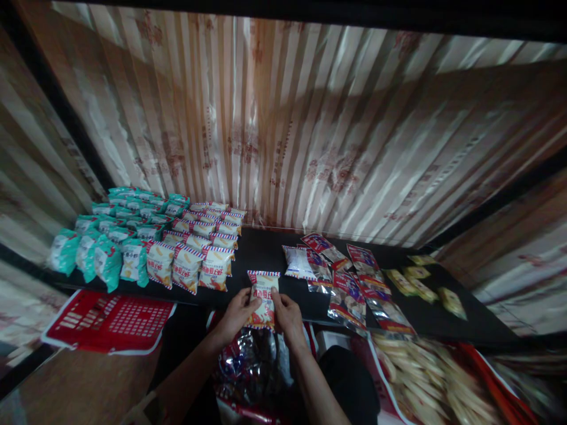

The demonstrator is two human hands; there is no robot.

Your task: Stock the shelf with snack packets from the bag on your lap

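Observation:
Between my two hands is a white snack bag (263,295) with red lettering and a red-and-blue striped edge, upright at the front edge of the black shelf (259,242). My left hand (239,311) grips its left side, thumb across the front. On its right side my right hand (287,316) is closed, thumb on the front. Left of it stand rows of matching white snack bags (215,267). Another pale bag (299,262) lies on its back to the right, beside flat purple-and-red packets (348,295).
Teal snack bags (106,260) stand in rows at the far left. Small yellow packets (452,302) lie at the right. Below the shelf are a red basket (110,321), a container of shiny dark packets (248,360) and one of pale packets (420,378). A pleated curtain (274,118) hangs behind.

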